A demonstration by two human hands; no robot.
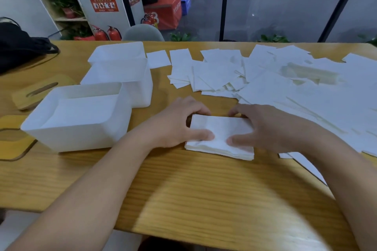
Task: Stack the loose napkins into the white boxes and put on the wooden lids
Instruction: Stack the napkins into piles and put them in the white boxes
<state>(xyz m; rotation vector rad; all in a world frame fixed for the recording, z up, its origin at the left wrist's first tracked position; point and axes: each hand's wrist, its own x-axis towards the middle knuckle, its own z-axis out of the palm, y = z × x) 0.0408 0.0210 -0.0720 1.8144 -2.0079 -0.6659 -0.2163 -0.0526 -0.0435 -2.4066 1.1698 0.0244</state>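
Note:
A small stack of white napkins (221, 138) lies on the wooden table in front of me. My left hand (177, 122) grips its left edge, thumb on top and fingers curled behind. My right hand (265, 128) grips the right edge the same way. Three white boxes stand to the left: the near box (77, 120), the middle box (122, 79) and the far box (116, 52), all without lids. Two wooden lids lie at the far left, one with a slot (38, 91) and one nearer me (12, 138). Loose napkins (265, 79) cover the right half of the table.
A black bag (18, 47) sits at the table's back left corner. A grey chair back (142, 33) stands behind the far edge. The table's near edge (183, 238) runs close to my body.

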